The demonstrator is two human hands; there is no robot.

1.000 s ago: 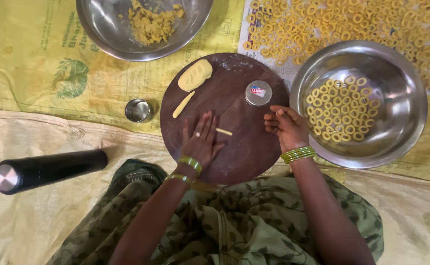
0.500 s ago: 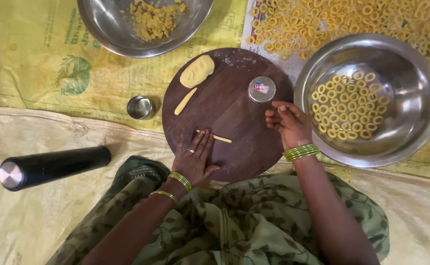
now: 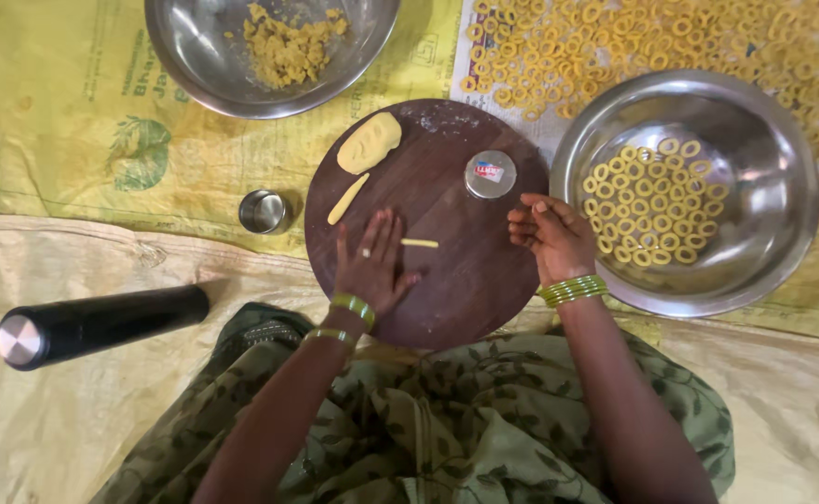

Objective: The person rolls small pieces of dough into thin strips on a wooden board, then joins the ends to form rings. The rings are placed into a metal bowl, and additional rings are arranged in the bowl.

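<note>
Yellow printed sack (image 3: 101,140) with green emblem under bowls; red-and-blue label on round tin lid (image 3: 490,174).

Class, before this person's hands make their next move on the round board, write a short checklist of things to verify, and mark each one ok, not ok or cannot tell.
1. Left hand flat on the wooden board: ok.
2. Thin dough strip free beside that hand's fingers: ok.
3. Right hand empty: cannot tell, the fingers are curled.
4. Steel bowl of dough rings close to the right hand: ok.
5. Dough lump and thicker dough stick on the board: ok.
</note>
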